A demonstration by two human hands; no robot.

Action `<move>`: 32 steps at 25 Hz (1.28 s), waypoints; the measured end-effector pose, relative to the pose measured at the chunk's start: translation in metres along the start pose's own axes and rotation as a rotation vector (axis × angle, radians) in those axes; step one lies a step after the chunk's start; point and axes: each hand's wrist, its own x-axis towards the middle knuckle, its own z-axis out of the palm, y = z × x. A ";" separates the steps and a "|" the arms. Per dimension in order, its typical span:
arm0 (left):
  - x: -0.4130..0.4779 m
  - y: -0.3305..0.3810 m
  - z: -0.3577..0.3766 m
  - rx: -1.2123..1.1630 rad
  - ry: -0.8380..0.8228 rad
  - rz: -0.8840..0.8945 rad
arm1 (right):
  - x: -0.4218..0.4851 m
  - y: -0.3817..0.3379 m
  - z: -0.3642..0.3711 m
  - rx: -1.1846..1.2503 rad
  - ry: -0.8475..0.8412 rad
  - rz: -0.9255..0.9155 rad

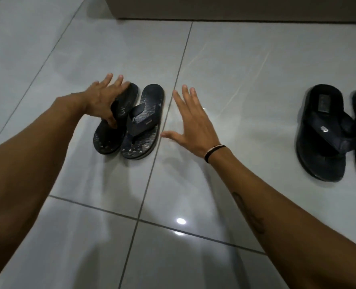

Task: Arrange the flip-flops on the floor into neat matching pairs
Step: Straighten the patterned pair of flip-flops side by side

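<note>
1. The left hand [102,101] reaches out with its arm straight. It lies on the left patterned flip-flop [110,140], fingers spread, thumb by the strap; the grip is loose, not closed.
2. The right hand [190,126] hovers flat and wide open beside the right patterned flip-flop [143,126], holding nothing.
3. Both flip-flops sit side by side on the floor [235,69].
4. A black pair [323,134] lies well apart to the right.
</note>
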 end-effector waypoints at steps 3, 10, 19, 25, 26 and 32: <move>0.020 0.061 -0.021 -0.143 0.164 0.126 | -0.017 0.059 -0.036 -0.120 -0.018 0.094; 0.062 0.283 -0.012 -0.417 0.243 0.412 | -0.088 0.163 -0.147 -0.059 0.062 0.325; 0.073 0.473 -0.037 -0.393 0.250 0.637 | -0.171 0.260 -0.236 -0.252 -0.042 0.736; 0.084 0.513 -0.042 -0.270 0.165 0.669 | -0.195 0.290 -0.255 -0.174 -0.246 0.737; 0.084 0.520 -0.044 -0.262 0.164 0.679 | -0.200 0.295 -0.260 -0.185 -0.250 0.736; 0.060 0.630 -0.043 -0.279 0.240 0.725 | -0.267 0.359 -0.307 -0.242 -0.207 0.854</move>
